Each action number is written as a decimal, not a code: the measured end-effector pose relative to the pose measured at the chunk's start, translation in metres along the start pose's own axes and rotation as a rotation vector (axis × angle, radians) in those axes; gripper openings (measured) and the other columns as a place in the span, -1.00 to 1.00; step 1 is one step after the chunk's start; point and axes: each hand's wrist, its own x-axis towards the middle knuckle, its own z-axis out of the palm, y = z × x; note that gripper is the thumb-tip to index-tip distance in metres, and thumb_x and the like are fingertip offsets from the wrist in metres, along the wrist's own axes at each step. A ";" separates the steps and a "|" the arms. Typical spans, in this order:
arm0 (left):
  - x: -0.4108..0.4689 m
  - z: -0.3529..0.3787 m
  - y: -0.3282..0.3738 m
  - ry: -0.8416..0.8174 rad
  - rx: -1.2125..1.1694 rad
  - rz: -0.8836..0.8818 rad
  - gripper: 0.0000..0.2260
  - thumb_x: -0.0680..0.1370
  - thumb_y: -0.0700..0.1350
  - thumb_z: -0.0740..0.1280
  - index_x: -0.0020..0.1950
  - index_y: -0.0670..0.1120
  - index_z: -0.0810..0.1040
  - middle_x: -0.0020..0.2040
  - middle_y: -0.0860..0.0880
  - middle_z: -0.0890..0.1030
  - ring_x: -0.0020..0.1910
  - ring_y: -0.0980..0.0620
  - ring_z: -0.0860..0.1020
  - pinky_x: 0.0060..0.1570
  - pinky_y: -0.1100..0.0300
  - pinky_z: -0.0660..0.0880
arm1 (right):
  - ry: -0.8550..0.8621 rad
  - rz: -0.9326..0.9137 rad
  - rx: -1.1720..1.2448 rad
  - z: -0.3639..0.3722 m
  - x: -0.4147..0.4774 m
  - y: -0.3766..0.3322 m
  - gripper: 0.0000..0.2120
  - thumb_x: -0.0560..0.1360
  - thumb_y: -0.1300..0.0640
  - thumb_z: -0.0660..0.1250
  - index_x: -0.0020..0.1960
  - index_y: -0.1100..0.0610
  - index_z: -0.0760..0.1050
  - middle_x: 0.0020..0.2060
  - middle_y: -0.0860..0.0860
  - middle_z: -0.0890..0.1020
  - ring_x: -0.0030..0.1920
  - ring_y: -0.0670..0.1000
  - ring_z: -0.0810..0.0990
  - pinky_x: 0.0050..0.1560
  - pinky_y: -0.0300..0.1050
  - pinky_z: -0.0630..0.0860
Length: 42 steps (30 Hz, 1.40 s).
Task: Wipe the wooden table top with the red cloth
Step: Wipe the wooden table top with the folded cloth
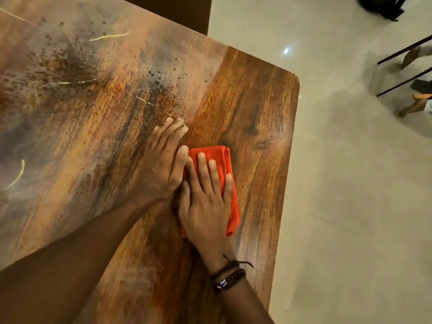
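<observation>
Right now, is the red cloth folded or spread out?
Folded. The red cloth shows layered edges along its right side and lies as a compact pad under the right hand on the table.

The cloth (223, 164) under the right hand (205, 204) is bright orange-red. The worktop (261, 118) shows streaked brown and orange wood grain, with dark speckles and pale greyish haze beyond the left hand (159, 169). Dark braided bracelets (230, 278) band the right wrist; the floor (350, 183) is pale beige tile

The wooden table top (257, 101) stands on a pale tiled floor (350, 183). A folded red cloth (224, 157) lies flat near its right edge, with the right hand (205, 206) pressed on it and the left hand (159, 167) flat on the wood just beside.
</observation>
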 end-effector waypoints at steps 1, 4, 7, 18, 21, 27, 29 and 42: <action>-0.001 0.001 0.001 -0.025 0.026 0.013 -0.54 0.67 -0.02 -0.01 0.49 -0.20 0.34 0.53 -0.11 0.32 0.58 -0.01 0.13 0.55 -0.11 0.08 | -0.005 0.017 -0.003 -0.003 -0.005 0.008 -0.50 0.68 -0.09 0.04 0.61 -0.17 0.10 0.61 -0.14 0.09 0.62 -0.11 -0.03 0.59 0.19 -0.09; -0.002 0.001 0.000 -0.069 0.104 0.040 -0.54 0.68 0.02 0.01 0.52 -0.15 0.32 0.55 -0.08 0.30 0.59 0.02 0.11 0.54 -0.12 0.08 | -0.010 0.077 0.004 -0.013 0.022 0.040 -0.50 0.70 -0.12 -0.05 0.62 -0.19 0.01 0.62 -0.17 0.01 0.62 -0.11 -0.13 0.58 0.21 -0.23; 0.000 0.003 0.003 -0.098 0.107 0.016 -0.53 0.68 0.04 0.00 0.53 -0.13 0.31 0.57 -0.06 0.27 0.60 0.03 0.07 0.55 -0.12 0.03 | 0.030 0.186 0.024 -0.027 0.082 0.084 -0.48 0.68 -0.14 -0.12 0.63 -0.17 -0.03 0.63 -0.14 -0.03 0.63 -0.06 -0.15 0.57 0.27 -0.23; 0.001 0.001 0.003 -0.089 0.076 -0.009 -0.53 0.69 0.06 0.00 0.53 -0.15 0.30 0.57 -0.06 0.26 0.60 0.01 0.05 0.56 -0.09 -0.01 | 0.017 0.234 -0.034 -0.031 0.138 0.110 -0.38 0.63 -0.23 -0.07 0.64 -0.08 -0.07 0.64 -0.05 -0.05 0.63 0.03 -0.10 0.56 0.28 -0.23; -0.001 0.002 0.001 -0.056 0.050 0.015 -0.55 0.70 0.04 0.02 0.50 -0.17 0.34 0.54 -0.09 0.31 0.59 -0.02 0.12 0.54 -0.13 0.06 | 0.028 0.207 -0.030 -0.021 0.088 0.087 -0.38 0.61 -0.21 -0.08 0.64 -0.09 -0.01 0.64 -0.05 0.01 0.63 0.02 -0.06 0.57 0.28 -0.20; -0.025 -0.010 0.006 -0.034 -0.038 0.082 -0.63 0.69 -0.04 0.09 0.41 -0.18 0.45 0.44 -0.13 0.45 0.51 -0.07 0.30 0.50 -0.10 0.18 | 0.130 0.102 -0.055 0.002 -0.060 0.027 -0.46 0.66 -0.13 0.06 0.60 -0.04 0.18 0.60 -0.02 0.18 0.62 0.03 0.08 0.57 0.29 -0.05; -0.056 -0.020 0.009 -0.062 0.020 0.126 -0.64 0.69 -0.04 0.10 0.40 -0.16 0.46 0.45 -0.10 0.45 0.51 -0.04 0.30 0.51 -0.06 0.18 | 0.080 0.086 -0.040 0.005 -0.111 0.004 -0.46 0.66 -0.13 0.07 0.61 -0.06 0.15 0.61 -0.05 0.14 0.63 -0.01 0.02 0.57 0.28 -0.05; -0.162 -0.061 -0.030 -0.122 0.289 0.123 -0.58 0.66 0.00 0.08 0.46 -0.16 0.41 0.49 -0.11 0.40 0.53 -0.07 0.26 0.51 -0.15 0.14 | -0.024 0.121 -0.047 0.022 -0.220 -0.063 -0.47 0.67 -0.14 -0.02 0.62 -0.09 0.09 0.62 -0.08 0.10 0.63 -0.02 0.00 0.55 0.32 -0.01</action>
